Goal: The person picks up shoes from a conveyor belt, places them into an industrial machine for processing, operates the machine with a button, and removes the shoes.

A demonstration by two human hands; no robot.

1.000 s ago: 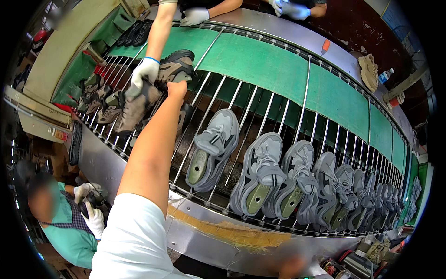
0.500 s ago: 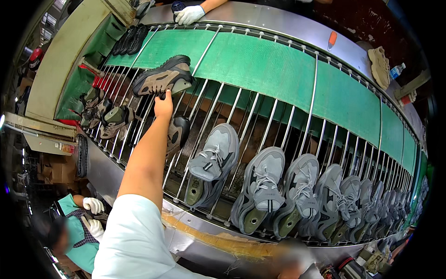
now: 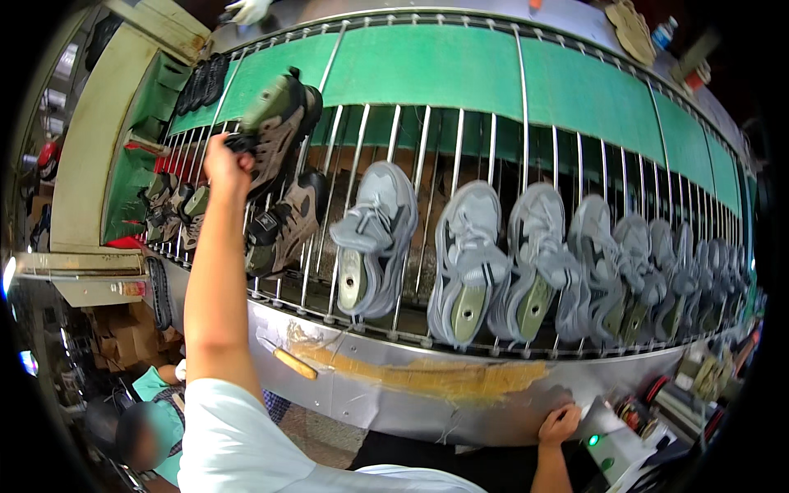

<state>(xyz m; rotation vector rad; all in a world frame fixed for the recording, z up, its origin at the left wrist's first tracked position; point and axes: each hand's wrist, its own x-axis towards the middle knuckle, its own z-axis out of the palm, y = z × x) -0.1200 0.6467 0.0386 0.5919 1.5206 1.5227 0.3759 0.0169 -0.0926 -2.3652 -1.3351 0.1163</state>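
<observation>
A brown and black sneaker [image 3: 283,152] with a green shoe last in it is tilted up over the metal rods. My left hand [image 3: 228,168] is closed on its dark tongue and laces. Just below it, another brown sneaker [image 3: 289,215] lies on the rod conveyor [image 3: 421,140]. To the right stands a grey sneaker [image 3: 380,218], its green last showing at the opening. My right hand [image 3: 559,424] rests at the near metal edge with its fingers curled. What they hold, if anything, is hidden.
Several grey sneakers [image 3: 467,246] line the conveyor to the right. Brown sneakers and black soles [image 3: 215,78] are at the left, by a cream machine frame [image 3: 99,148]. A wooden-handled tool [image 3: 294,363] lies on the near metal ledge [image 3: 345,394]. A co-worker [image 3: 152,423] is at lower left.
The held sneaker has turned from lying sideways to tilted up, with my left hand now at its tongue. The view has shifted, bringing my right hand and the wooden-handled tool into sight.
</observation>
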